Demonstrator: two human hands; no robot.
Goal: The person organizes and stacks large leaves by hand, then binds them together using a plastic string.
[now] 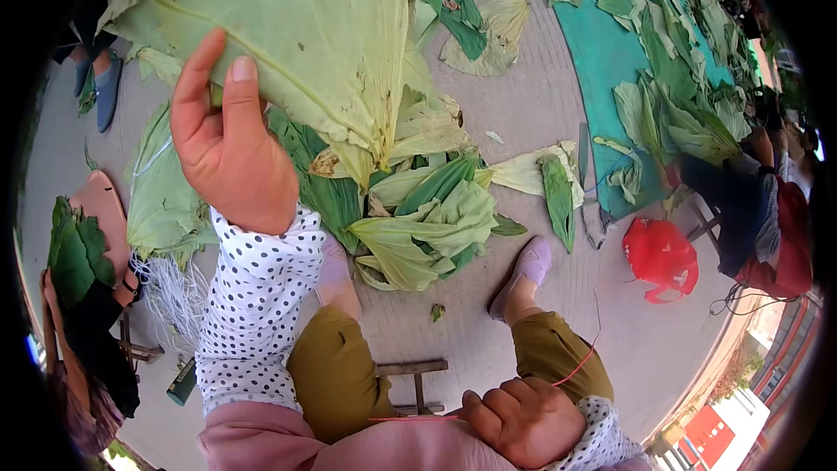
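Note:
My left hand (235, 144) is raised at the upper left, its thumb and index finger against the lower edge of a large pale green leaf (296, 26). The leaf spreads over the top of the view. Low at the right, my right hand (523, 419) is closed near my lap on a thin red string (580, 365), which runs up to the right and also out to the left. Below the large leaf, a bundle of green and yellowish leaves (427, 227) lies on the ground between my feet.
A green sheet (602, 113) with heaped leaves (684, 113) is at the right. A red bag (660, 257) lies beside a seated person (750, 218). White strings (170, 296) and another person (91, 296) are at the left. Someone's shoe (108, 94) shows at upper left.

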